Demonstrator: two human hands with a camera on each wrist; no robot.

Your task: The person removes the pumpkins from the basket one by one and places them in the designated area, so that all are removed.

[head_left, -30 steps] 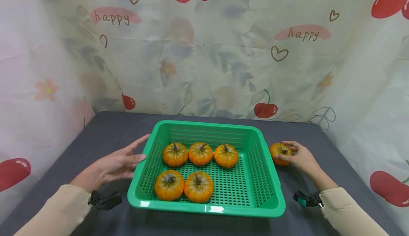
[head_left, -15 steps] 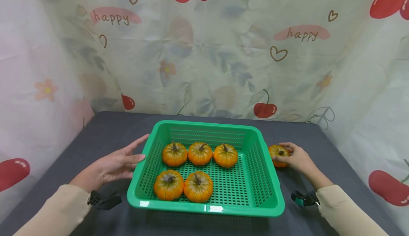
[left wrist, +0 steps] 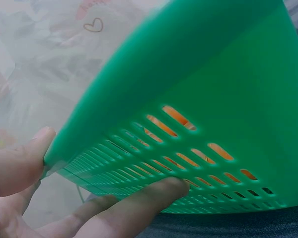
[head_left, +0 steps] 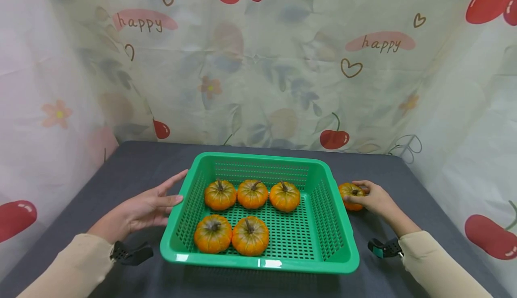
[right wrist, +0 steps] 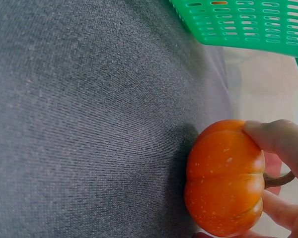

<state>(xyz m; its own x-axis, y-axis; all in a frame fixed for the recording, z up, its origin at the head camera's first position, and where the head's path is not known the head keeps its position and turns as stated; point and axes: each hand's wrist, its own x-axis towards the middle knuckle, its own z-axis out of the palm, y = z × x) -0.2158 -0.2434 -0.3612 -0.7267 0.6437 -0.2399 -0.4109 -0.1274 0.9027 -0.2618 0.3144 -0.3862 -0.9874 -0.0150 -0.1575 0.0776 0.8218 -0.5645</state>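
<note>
A green plastic basket (head_left: 258, 269) with slotted walls stands on the table, holding several small orange pumpkins (head_left: 250, 236): three in the back row, two in front. My left hand (head_left: 141, 208) is at the basket's left side, its fingers fairly straight; in the left wrist view the fingertips (left wrist: 174, 186) touch the slotted wall and rim. On the right, outside the basket, my right hand (head_left: 377, 199) holds another small pumpkin (right wrist: 226, 181) between thumb and fingers. That pumpkin appears to rest on the cloth near the basket's right wall, its stem towards my palm.
Dark grey cloth (head_left: 145, 163) covers the table. Behind and on both sides hangs a printed curtain (head_left: 258, 87) with cherries and hearts. Each wrist wears a black strap (head_left: 131, 253). The basket's right part shows bare slotted floor (head_left: 300, 226).
My right hand has shifted slightly left with its pumpkin, closer to the basket's right wall. The left hand and the pumpkins in the basket have stayed in place.
</note>
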